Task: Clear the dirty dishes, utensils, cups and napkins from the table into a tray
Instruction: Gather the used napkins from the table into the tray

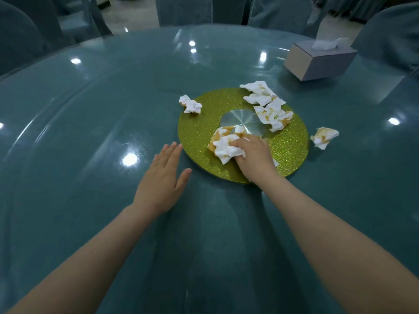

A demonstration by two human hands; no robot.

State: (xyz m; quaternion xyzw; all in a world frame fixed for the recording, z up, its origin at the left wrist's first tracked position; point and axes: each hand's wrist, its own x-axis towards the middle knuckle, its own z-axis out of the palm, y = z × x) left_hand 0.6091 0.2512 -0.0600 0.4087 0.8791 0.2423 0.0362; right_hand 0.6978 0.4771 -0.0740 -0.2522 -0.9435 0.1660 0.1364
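My right hand point(254, 156) grips a stained, crumpled napkin point(223, 143) on the near part of a glittery green-gold round disc point(199, 130) with a silver hub point(243, 122). My left hand point(162, 177) lies flat on the teal table point(90, 109) just left of the disc, fingers straight, holding nothing. Two more stained napkins lie on the disc's far right side, one at the back point(259, 92) and one nearer point(274, 114). A small crumpled napkin point(190, 104) sits at the disc's far left edge. Another napkin point(324, 137) lies on the table right of the disc. No tray is in view.
A grey tissue box point(317, 61) with a tissue sticking out stands at the far right of the table. Teal-covered chairs point(186, 10) ring the far edge of the table.
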